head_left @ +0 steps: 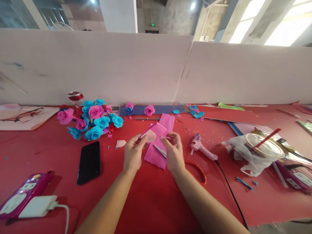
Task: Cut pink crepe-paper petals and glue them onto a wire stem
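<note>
My left hand (133,152) pinches a pale, rounded paper template (150,136) together with folded pink paper (159,130). To its right, my right hand (174,152) has its fingers curled closed near the edge of that paper; a bit of pink shows at the fingertips, too small to name. Below both hands, more pink paper (154,159) lies on the red table. Scissors rest partly under my right hand, their blade (159,150) on the paper and an orange handle (202,177) showing beyond my wrist. A small pale paper piece (121,143) lies left of my left hand.
Blue and pink paper flowers (96,112) are bunched at the back left, above a black phone (89,162). A pink glue gun (203,149) with a black cord lies to the right. Farther right are a lidded bowl (264,145) in a plastic bag and a power strip (298,177).
</note>
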A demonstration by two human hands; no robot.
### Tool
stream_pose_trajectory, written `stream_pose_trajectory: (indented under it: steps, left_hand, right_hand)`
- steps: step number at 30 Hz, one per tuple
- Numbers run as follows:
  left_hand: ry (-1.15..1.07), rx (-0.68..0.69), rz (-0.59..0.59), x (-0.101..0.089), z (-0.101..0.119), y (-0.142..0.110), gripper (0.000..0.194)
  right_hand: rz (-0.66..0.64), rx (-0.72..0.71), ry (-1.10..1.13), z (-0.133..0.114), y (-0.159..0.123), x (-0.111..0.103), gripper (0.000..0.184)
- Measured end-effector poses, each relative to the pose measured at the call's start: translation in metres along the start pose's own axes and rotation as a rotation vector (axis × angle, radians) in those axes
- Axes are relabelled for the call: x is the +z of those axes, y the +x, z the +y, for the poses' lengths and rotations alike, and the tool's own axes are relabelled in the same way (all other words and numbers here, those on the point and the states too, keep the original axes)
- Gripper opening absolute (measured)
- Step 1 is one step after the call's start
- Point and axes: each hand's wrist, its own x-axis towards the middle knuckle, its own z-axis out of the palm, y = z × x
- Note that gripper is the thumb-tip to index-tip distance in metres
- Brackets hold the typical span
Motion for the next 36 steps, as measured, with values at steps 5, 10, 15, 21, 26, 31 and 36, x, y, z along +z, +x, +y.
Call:
stream_pose_trajectory:
  steps: [5,10,15,21,26,31,36]
  left_hand:
    - [0.102,-0.032,-0.184,-0.009,0.006,0.003,0.032]
    - [0.083,-0.077,-0.281,-0.006,0.006,-0.002,0.033]
    - [0.082,-0.125,-0.286,-0.002,0.01,-0.004,0.035]
    - [0.111,-0.113,-0.285,-0.003,0.012,-0.004,0.032]
    - [0.124,-0.107,-0.305,-0.004,0.013,-0.006,0.029]
    - [0.116,-0.103,-0.301,-0.003,0.014,-0.006,0.026]
    - [0.1,-0.11,-0.314,-0.005,0.016,-0.004,0.028]
  right_hand:
    - [-0.158,-0.334,-0.511,-0.014,-0.001,-0.006,0.015]
    - [-0.153,-0.285,-0.573,-0.007,-0.003,-0.003,0.017]
    - [-0.116,-0.297,-0.552,-0.007,-0.004,-0.004,0.012]
    - [-0.129,-0.315,-0.553,-0.006,-0.003,-0.005,0.012]
    - [-0.139,-0.387,-0.571,-0.006,-0.002,-0.005,0.012]
    - [-0.154,-0.364,-0.569,-0.005,-0.002,-0.004,0.011]
    - [-0.138,-0.288,-0.51,-0.01,0.0,-0.007,0.036]
